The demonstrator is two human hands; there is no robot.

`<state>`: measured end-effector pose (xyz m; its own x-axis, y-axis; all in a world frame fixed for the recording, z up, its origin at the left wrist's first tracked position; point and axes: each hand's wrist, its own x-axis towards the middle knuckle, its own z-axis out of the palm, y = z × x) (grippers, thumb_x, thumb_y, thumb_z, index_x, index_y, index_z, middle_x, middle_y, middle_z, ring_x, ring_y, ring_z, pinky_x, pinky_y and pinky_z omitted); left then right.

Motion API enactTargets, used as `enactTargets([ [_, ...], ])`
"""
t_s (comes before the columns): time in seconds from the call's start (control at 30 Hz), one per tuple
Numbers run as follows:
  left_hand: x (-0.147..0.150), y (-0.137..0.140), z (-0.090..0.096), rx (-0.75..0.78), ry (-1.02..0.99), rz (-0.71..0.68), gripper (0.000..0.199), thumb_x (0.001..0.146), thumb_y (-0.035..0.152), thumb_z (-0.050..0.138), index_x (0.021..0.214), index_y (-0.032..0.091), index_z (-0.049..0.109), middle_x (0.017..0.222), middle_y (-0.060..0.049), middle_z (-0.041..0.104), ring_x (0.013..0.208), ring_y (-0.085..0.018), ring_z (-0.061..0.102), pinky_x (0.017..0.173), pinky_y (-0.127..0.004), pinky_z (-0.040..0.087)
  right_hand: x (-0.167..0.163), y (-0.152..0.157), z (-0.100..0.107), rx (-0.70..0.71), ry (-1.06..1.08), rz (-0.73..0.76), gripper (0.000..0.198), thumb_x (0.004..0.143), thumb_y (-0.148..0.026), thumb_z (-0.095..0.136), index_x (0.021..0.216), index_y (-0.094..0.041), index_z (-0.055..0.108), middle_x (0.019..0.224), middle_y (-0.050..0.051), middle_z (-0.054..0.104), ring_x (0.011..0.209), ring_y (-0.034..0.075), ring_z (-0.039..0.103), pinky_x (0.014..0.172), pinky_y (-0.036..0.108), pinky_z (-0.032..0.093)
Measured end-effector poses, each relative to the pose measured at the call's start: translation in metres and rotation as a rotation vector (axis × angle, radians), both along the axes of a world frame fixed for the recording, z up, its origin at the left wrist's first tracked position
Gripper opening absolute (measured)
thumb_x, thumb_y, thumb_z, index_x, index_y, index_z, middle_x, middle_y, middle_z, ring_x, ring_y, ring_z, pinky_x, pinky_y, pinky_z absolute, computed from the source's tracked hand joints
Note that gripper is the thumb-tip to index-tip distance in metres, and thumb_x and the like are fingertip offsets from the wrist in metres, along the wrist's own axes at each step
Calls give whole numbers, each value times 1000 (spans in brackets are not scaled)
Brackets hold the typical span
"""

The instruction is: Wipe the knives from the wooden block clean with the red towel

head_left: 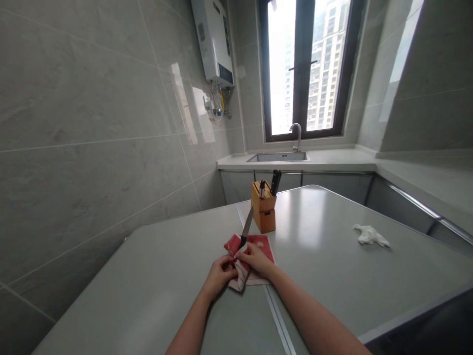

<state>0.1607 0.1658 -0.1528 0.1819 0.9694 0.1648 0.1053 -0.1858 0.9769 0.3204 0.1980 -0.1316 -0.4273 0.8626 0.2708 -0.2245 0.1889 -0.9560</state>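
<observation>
I see a knife (pixel 247 228) with a slim grey blade, tilted up and away toward the wooden knife block (pixel 263 207), its tip just short of the block's front face. Its handle end is buried in a red cloth (pixel 254 246) with pale patches, bunched around the lower blade. The cloth lies just in front of the block, partly flat, partly gathered up around the knife.
</observation>
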Motion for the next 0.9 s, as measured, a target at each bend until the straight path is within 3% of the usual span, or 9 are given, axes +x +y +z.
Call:
enactTargets([
  [0.9, 0, 5, -2, -7, 12, 14, 20, 59, 19, 71, 74, 11, 61, 60, 3, 52, 54, -9, 43, 53, -20, 33, 2, 1, 1, -27, -14, -11, 32, 66, -40, 69, 87, -17, 62, 82, 3, 66, 80, 19, 60, 76, 31, 46],
])
